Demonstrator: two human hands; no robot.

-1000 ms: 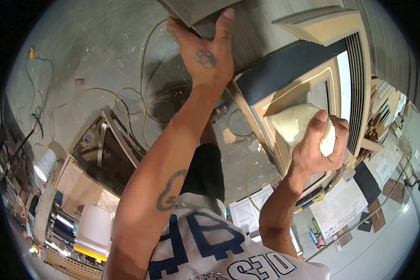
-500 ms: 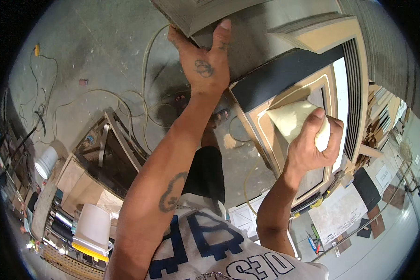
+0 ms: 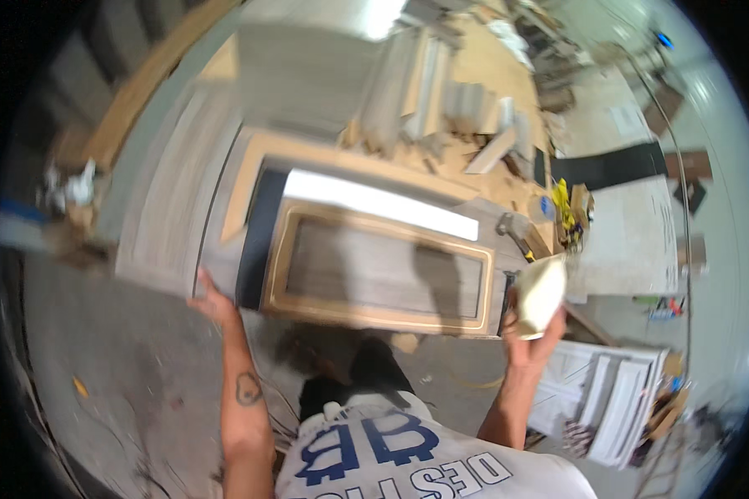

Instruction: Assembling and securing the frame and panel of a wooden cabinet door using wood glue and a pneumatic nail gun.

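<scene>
A pale yellow cone-shaped bag, like a piping bag (image 3: 543,287), is wrapped in the fingers of my right hand (image 3: 524,333), its narrower end out of sight. My left hand (image 3: 216,306) grips the front edge of a grey wood-grain panel (image 3: 179,208), with a digit on top and the other fingers hidden. Between my hands lies a rectangular tan frame (image 3: 383,323) around a wood-grain centre (image 3: 374,270). A thin pale line runs along its border. Beside it are a black strip (image 3: 262,229) and a white strip (image 3: 383,202).
A hammer (image 3: 518,237) lies just beyond my right hand. Behind the frame are wood offcuts (image 3: 466,108) in a pile. At right, white framed panels (image 3: 599,391) lean low, and sheets (image 3: 628,233) rest on the floor. A wooden beam (image 3: 154,75) stands at far left.
The view has turned, and the frame now lies across in front of me. My right hand has lifted the bag off the frame to its right end. My left hand has shifted along the panels.
</scene>
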